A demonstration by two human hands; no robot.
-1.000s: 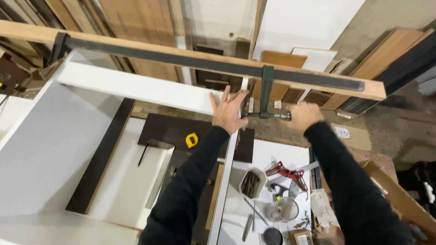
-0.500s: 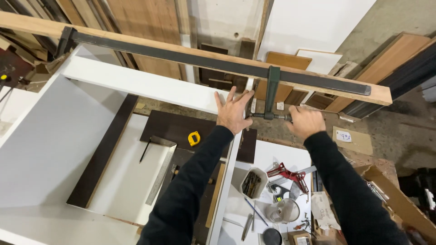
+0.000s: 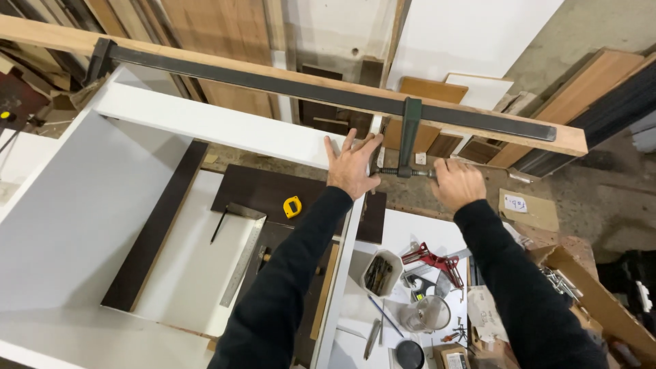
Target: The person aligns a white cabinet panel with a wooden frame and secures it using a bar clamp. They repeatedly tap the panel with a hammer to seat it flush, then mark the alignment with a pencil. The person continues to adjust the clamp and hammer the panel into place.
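Here the left hand (image 3: 352,167), fingers spread, should press flat on the white laminated cabinet panel (image 3: 212,126) while the right hand (image 3: 456,183), fingers curled round the long black steel bar clamp's (image 3: 328,89) screw handle, turns gently.

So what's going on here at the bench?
A person in black sleeves is working at a white cabinet box with a long bar clamp laid across its top along a wooden strip. The left hand lies spread flat at the corner of the white panel, while the right hand grips the clamp's screw handle. Below lie a steel square and a yellow tape measure.
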